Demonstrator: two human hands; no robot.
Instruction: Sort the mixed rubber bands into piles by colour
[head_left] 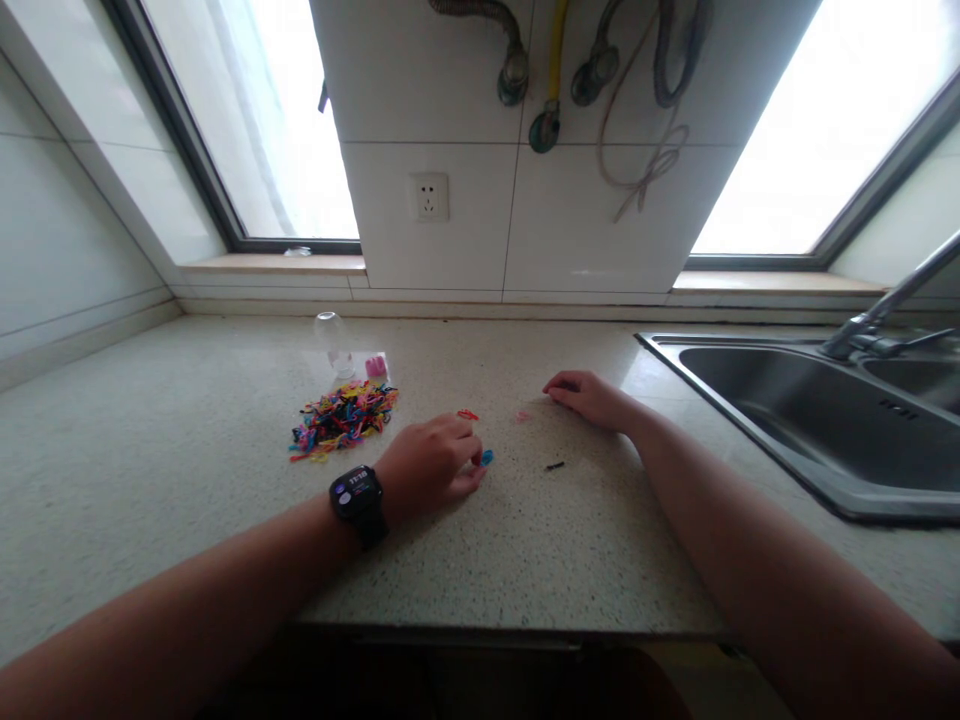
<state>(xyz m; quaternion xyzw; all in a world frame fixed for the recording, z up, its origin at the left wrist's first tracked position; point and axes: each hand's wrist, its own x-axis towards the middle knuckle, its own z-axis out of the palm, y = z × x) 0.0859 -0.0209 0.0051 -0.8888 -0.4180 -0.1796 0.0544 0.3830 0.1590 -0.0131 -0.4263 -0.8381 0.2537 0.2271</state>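
My left hand (435,460), with a black watch on its wrist, rests on the counter with thumb and fingers pinched on a small blue rubber band (487,457). A red rubber band (467,414) lies just beyond its knuckles. To the right my right hand (592,398) lies on the counter, fingers loosely stretched leftward and nothing visible in them. A pale pink rubber band (522,416) sits left of its fingertips. Nearer to me is a black rubber band (555,466). A heap of multicoloured rubber bands (341,418) spreads left of my left hand.
Behind the heap stand a clear jar (334,345) and a small pink object (376,366). A steel sink (750,440) with a faucet (862,325) takes up the right side. The tiled wall with a socket (430,197) and pipes bounds the speckled counter (480,570) at the back.
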